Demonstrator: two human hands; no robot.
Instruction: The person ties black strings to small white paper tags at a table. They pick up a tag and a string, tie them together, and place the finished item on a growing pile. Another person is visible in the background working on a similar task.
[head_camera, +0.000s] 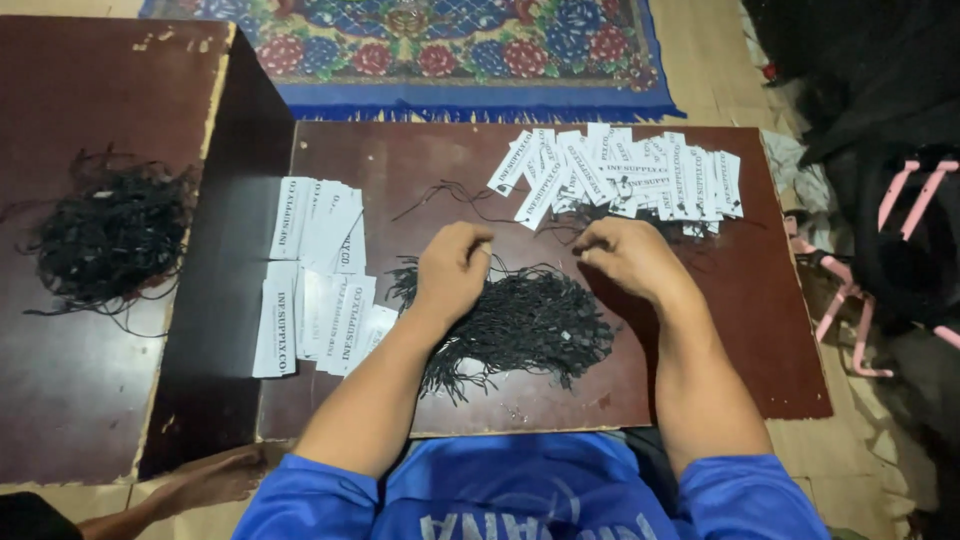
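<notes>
Black tangled string loops (520, 325) lie heaped directly beneath your left hand (452, 268), fingers curled shut; your right hand (625, 255), pinched closed, sits nearer the fanned white paper tags (625, 175).

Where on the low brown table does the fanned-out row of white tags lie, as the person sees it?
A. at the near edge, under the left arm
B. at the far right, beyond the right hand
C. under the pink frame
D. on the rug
B: the tag row lies along the far right of the table, just beyond the right hand.
</notes>
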